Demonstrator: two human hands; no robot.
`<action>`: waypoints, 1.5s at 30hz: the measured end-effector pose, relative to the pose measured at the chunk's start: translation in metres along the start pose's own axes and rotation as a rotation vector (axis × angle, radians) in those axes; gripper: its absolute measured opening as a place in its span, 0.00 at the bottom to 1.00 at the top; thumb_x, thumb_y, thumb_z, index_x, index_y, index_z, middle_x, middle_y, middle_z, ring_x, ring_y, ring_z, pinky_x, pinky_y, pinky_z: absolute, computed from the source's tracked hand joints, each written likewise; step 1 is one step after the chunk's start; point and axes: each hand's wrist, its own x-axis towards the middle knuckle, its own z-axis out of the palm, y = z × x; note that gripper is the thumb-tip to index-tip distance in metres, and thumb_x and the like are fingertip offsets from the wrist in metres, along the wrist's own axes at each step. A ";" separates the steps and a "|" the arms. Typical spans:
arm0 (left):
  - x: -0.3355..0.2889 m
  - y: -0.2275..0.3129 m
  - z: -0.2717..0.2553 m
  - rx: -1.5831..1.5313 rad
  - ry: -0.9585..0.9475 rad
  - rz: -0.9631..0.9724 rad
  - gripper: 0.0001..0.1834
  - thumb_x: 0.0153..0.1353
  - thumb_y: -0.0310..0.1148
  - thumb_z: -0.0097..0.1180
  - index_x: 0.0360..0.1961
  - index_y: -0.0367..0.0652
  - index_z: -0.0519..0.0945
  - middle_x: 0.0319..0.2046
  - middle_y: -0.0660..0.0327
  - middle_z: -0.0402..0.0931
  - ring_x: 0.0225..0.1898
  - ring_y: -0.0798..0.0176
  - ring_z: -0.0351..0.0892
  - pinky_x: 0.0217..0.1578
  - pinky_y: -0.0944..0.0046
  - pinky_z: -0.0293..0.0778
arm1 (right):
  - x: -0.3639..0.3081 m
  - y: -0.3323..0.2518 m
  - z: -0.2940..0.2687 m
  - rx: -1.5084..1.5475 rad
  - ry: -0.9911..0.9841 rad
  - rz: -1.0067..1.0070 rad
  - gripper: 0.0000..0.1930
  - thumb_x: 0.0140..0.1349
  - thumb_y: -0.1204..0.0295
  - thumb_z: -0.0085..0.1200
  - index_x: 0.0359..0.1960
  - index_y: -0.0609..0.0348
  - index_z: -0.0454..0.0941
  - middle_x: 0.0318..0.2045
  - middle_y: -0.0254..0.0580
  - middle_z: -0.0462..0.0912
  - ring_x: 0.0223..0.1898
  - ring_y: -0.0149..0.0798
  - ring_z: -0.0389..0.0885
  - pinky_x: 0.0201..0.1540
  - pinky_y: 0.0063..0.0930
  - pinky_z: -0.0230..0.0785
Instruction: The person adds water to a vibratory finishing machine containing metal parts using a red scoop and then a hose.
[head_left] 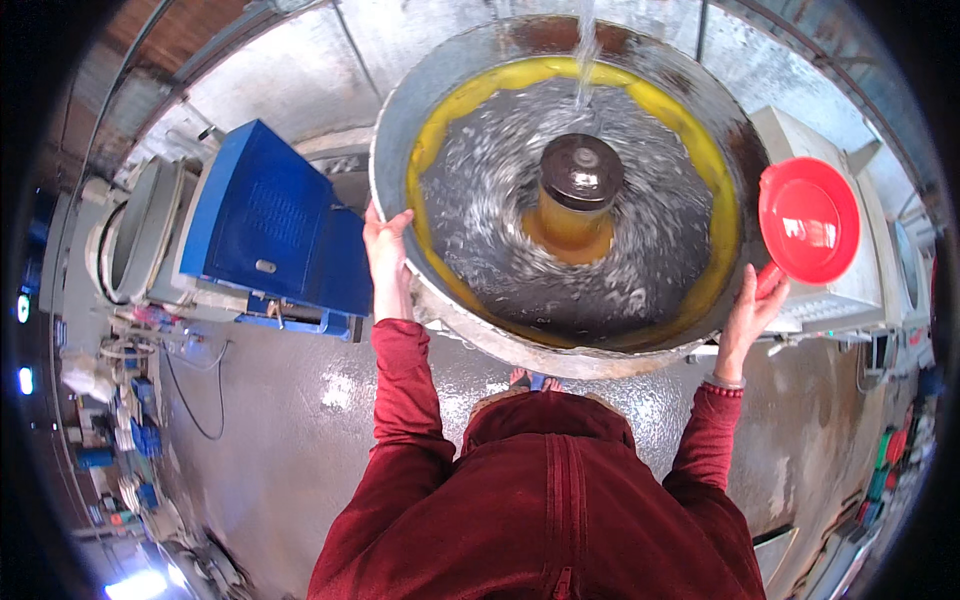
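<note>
One large round tub [560, 362] stands right in front of us, its wide mouth tipped toward our view, and a yellow lining [724, 180] runs around the inside of its wall. At its middle we see an amber-yellow post [570, 226] with a dark, shiny round cap [582, 168]. Around that post lies dark, wet content [475, 200], streaked in rings by blur, so we cannot make out single pieces. At the far side a thin stream of water [586, 50] falls into the tub from above. Our left hand [386, 240] is at the tub's left rim, thumb laid over the edge and the other fingers bent on the outer side, with only the rim between them. Our right hand [748, 312] is just beside the right rim, its fingers curled around the handle of a red dipper [810, 215], whose round bowl is raised beyond the hand, outside the tub. We wear maroon sleeves [402, 375], and a beaded bracelet [722, 389] circles our right wrist. To the left, near the tub, we have a blue metal cabinet [265, 215]; to the right, behind the dipper, a pale boxy machine [880, 240]. Below us spreads a wet grey floor [290, 400].
</note>
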 end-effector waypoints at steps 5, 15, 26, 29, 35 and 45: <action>0.002 -0.004 -0.001 -0.047 0.015 -0.058 0.28 0.47 0.16 0.49 0.54 0.35 0.64 0.45 0.55 0.72 0.44 0.62 0.72 0.48 0.66 0.64 | 0.000 -0.006 0.002 0.034 -0.007 -0.009 0.24 0.56 0.73 0.54 0.52 0.68 0.60 0.46 0.46 0.67 0.47 0.35 0.64 0.50 0.26 0.57; -0.001 0.000 0.003 -0.046 0.000 -0.072 0.29 0.48 0.17 0.48 0.55 0.35 0.63 0.45 0.55 0.72 0.43 0.61 0.72 0.47 0.66 0.65 | 0.005 0.007 0.000 -0.176 0.053 -0.240 0.23 0.56 0.70 0.54 0.51 0.63 0.61 0.33 0.33 0.66 0.24 0.23 0.62 0.24 0.16 0.58; 0.003 -0.002 -0.002 -0.019 -0.018 -0.049 0.27 0.48 0.16 0.46 0.53 0.34 0.64 0.44 0.55 0.73 0.44 0.62 0.72 0.48 0.66 0.63 | 0.000 -0.005 -0.001 -0.128 0.047 -0.076 0.29 0.56 0.68 0.54 0.55 0.72 0.58 0.52 0.56 0.64 0.55 0.47 0.62 0.58 0.35 0.50; 0.001 0.000 0.001 0.014 -0.010 -0.046 0.27 0.48 0.16 0.46 0.54 0.34 0.64 0.44 0.55 0.73 0.43 0.62 0.72 0.48 0.66 0.63 | 0.000 -0.005 -0.003 -0.154 0.058 -0.067 0.29 0.56 0.68 0.54 0.55 0.71 0.57 0.53 0.55 0.64 0.55 0.47 0.61 0.58 0.35 0.50; 0.002 -0.003 -0.004 -0.022 -0.005 -0.031 0.28 0.48 0.16 0.47 0.54 0.35 0.63 0.44 0.56 0.72 0.43 0.62 0.72 0.47 0.66 0.64 | 0.000 0.002 0.001 -0.103 0.063 -0.130 0.25 0.57 0.70 0.53 0.53 0.68 0.59 0.45 0.46 0.66 0.43 0.36 0.65 0.47 0.27 0.57; -0.004 0.011 0.005 -0.026 -0.014 -0.033 0.27 0.47 0.17 0.47 0.52 0.34 0.64 0.43 0.56 0.73 0.42 0.62 0.72 0.47 0.66 0.64 | 0.001 -0.001 0.001 -0.158 0.063 -0.216 0.21 0.57 0.71 0.53 0.49 0.66 0.62 0.37 0.37 0.67 0.33 0.27 0.64 0.37 0.20 0.60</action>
